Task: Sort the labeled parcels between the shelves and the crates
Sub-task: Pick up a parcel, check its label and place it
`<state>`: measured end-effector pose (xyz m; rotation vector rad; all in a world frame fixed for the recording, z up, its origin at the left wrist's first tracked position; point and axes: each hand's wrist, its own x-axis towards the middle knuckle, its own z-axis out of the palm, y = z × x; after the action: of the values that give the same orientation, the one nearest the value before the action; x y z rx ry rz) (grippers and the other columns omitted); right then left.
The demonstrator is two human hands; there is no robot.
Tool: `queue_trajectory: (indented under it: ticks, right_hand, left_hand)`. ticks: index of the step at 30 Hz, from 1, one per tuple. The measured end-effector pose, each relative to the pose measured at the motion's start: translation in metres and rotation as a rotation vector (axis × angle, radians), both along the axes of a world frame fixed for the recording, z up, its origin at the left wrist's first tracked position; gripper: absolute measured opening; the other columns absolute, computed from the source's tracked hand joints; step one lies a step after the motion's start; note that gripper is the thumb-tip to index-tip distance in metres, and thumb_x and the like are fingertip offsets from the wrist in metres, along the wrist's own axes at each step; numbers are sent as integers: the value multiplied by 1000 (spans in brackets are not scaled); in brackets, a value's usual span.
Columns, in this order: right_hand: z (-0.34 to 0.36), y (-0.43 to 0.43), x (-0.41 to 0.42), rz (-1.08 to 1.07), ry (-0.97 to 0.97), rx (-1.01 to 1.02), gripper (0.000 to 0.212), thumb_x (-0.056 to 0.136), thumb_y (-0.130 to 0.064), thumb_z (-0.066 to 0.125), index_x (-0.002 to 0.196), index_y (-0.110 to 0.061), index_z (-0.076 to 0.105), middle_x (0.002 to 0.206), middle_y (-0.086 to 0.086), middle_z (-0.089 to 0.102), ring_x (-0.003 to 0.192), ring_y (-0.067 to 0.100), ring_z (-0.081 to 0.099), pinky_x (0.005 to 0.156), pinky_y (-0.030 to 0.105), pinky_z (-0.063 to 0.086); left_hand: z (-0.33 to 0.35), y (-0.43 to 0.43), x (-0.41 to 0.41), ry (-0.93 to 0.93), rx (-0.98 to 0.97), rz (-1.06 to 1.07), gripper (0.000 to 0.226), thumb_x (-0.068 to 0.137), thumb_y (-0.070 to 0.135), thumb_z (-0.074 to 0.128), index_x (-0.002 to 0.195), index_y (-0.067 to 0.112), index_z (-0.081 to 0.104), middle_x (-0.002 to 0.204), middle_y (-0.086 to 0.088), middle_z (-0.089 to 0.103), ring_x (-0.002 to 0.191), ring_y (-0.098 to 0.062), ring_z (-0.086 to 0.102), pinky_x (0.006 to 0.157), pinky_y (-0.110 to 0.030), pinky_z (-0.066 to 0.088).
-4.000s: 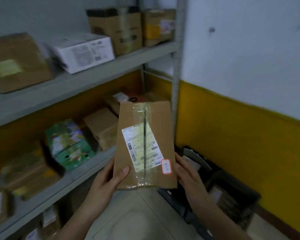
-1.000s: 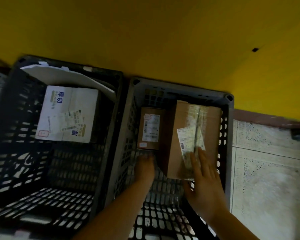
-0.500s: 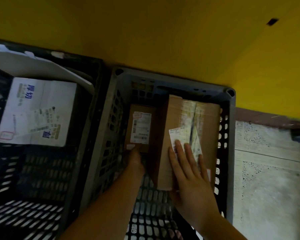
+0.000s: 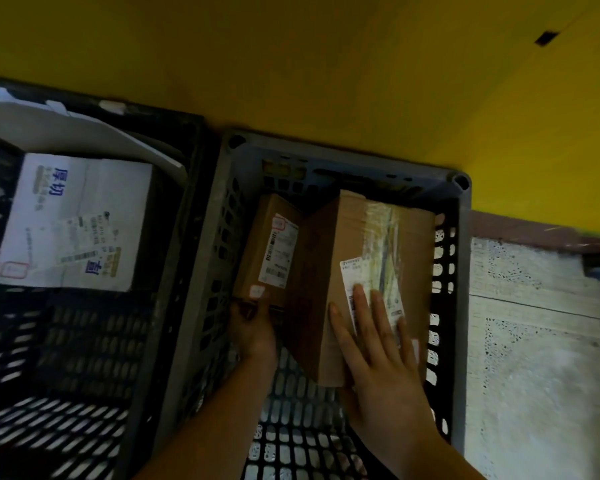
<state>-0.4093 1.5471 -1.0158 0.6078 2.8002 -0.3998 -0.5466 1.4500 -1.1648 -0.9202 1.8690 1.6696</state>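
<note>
A tall brown cardboard parcel point(image 4: 367, 244) with clear tape and a white label lies inside the grey crate point(image 4: 343, 161) against its far right side. My right hand point(image 4: 381, 344) rests flat on the parcel's top, fingers spread over the label. To its left a smaller brown parcel point(image 4: 267, 247) with a white label sits on the crate floor. My left hand point(image 4: 253, 330) is at that small parcel's near end, fingers curled against its edge; whether it grips the parcel is unclear.
A black crate point(image 4: 173, 237) on the left holds a white printed box point(image 4: 76, 220) and a white sheet point(image 4: 66, 129). A yellow wall point(image 4: 291, 57) rises behind both crates. Pale patterned floor point(image 4: 541, 358) lies to the right.
Four seconds ago both hands held the tall parcel up by the shelves. It now lies in the grey crate. Over the last second my right hand slid further onto its top.
</note>
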Motion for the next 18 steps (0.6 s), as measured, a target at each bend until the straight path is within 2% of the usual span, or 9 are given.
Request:
queue_trajectory:
  ticks: [4, 7, 9, 11, 13, 16, 18]
  right_hand:
    - [2, -1, -1, 5, -9, 9, 123, 63, -32, 86, 160, -23, 11, 167, 11, 7, 153, 37, 10, 114, 61, 20]
    - [4, -1, -1, -7, -58, 23, 127, 60, -36, 88, 160, -20, 11, 167, 10, 9, 153, 35, 14, 112, 62, 28]
    - [2, -4, 0, -28, -73, 31, 126, 60, -37, 89, 160, -19, 14, 167, 7, 11, 153, 31, 16, 107, 61, 28]
    - [-3, -4, 0, -57, -82, 37, 125, 60, -37, 89, 159, -19, 15, 167, 5, 12, 153, 27, 15, 104, 61, 33]
    - [-9, -2, -6, -93, -106, 41, 128, 59, -40, 89, 160, -18, 13, 168, 4, 10, 153, 27, 16, 103, 62, 36]
    - [-17, 0, -16, -131, -127, 44, 132, 54, -40, 92, 159, -16, 15, 168, 4, 11, 152, 28, 18, 105, 62, 31]
    - [-23, -2, -14, -134, -110, 61, 131, 54, -35, 92, 159, -16, 16, 168, 4, 10, 152, 26, 16, 106, 62, 28]
  left_hand:
    - [0, -6, 5, -26, -48, -3, 42, 92, 25, 71, 132, 17, 61, 135, -9, 63, 124, -29, 59, 108, -53, 46]
    - [21, -4, 14, 122, -103, -51, 46, 96, 19, 65, 139, 9, 53, 137, -7, 59, 124, -16, 55, 104, -33, 44]
    - [34, -3, 24, 213, -82, -110, 53, 98, 17, 62, 148, 13, 44, 137, 3, 54, 123, -8, 50, 97, -24, 42]
    - [37, -4, 29, 176, -41, -102, 55, 98, 18, 61, 150, 18, 42, 137, 6, 53, 126, -10, 49, 101, -29, 42]
    - [28, -5, 28, 58, -44, -47, 47, 99, 18, 60, 144, 19, 48, 139, -1, 55, 129, -18, 51, 108, -40, 42]
    - [9, -3, 18, -132, 97, 66, 41, 100, 16, 60, 140, 19, 53, 143, -12, 56, 130, -34, 55, 110, -55, 44]
    - [-3, 1, 9, -185, 172, 102, 46, 100, 13, 58, 145, 15, 49, 145, -15, 54, 130, -38, 54, 108, -56, 45]
